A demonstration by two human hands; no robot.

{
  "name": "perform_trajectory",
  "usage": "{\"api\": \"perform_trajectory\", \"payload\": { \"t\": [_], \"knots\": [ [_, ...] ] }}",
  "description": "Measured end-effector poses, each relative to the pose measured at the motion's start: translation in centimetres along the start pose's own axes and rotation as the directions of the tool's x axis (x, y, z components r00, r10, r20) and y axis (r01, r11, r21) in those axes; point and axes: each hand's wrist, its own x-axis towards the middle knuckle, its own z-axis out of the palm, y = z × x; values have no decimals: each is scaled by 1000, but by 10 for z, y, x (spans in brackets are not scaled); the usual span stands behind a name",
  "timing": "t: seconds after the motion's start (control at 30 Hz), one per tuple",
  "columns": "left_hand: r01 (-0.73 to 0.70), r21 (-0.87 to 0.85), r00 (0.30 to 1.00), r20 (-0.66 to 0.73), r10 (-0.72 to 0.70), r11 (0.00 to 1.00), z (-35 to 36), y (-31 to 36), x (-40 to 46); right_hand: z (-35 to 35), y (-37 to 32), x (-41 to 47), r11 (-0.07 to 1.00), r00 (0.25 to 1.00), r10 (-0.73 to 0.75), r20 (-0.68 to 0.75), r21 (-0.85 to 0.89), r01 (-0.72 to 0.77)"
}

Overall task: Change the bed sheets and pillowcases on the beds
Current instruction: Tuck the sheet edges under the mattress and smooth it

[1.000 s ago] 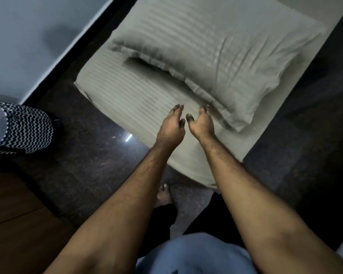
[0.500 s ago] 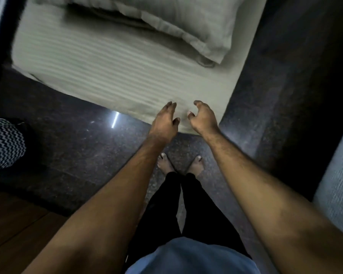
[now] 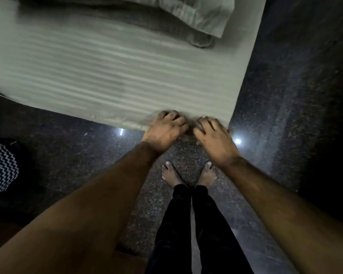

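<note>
A pale striped bed sheet (image 3: 111, 68) covers the mattress, which fills the upper part of the view. A pillow (image 3: 198, 12) in a matching striped case lies at the top, partly cut off by the frame. My left hand (image 3: 164, 129) grips the sheet's near edge with curled fingers, and the fabric bunches under it. My right hand (image 3: 214, 135) sits right beside it at the same edge near the corner, its fingers curled into the sheet. Motion blur softens both hands.
Dark speckled stone floor (image 3: 285, 115) surrounds the bed, with light spots reflected in it. My bare feet (image 3: 188, 175) stand just in front of the mattress. A black-and-white zigzag patterned object (image 3: 0, 167) lies at the left. Brown wood (image 3: 0, 230) shows at the lower left.
Both hands dropped from above the bed to its near edge and closed on the sheet. The view tilted down, so the pillow slid to the top of the frame.
</note>
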Motion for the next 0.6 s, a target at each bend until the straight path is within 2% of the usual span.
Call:
{"api": "perform_trajectory", "payload": {
  "t": [0.07, 0.2, 0.33, 0.43, 0.53, 0.6],
  "knots": [
    [-26, 24, 1000, -8, 27, 999, 3, 2, -5, 3, 5, -4, 998, 999, -36, -2, 54, 36],
    [44, -9, 998, 38, -43, 999, 4, 19, -12, -2, 12, 5, 980, 999, 33, 41, 193, -40],
    [160, -60, 984, 86, -155, 985, 5, 29, -26, -18, 10, -10, 881, 979, 88, 182, 445, -162],
    [157, -129, 985, 93, -146, 979, 11, 33, -31, -19, 19, -18, 863, 940, 62, 334, 456, -219],
    [167, -164, 985, 78, -156, 972, 18, 35, -29, -18, 19, -9, 866, 928, 60, 367, 443, -232],
    [140, -147, 989, 70, -131, 979, 22, 39, -31, -11, 10, -6, 875, 928, 128, 349, 402, -271]
  ]
}}
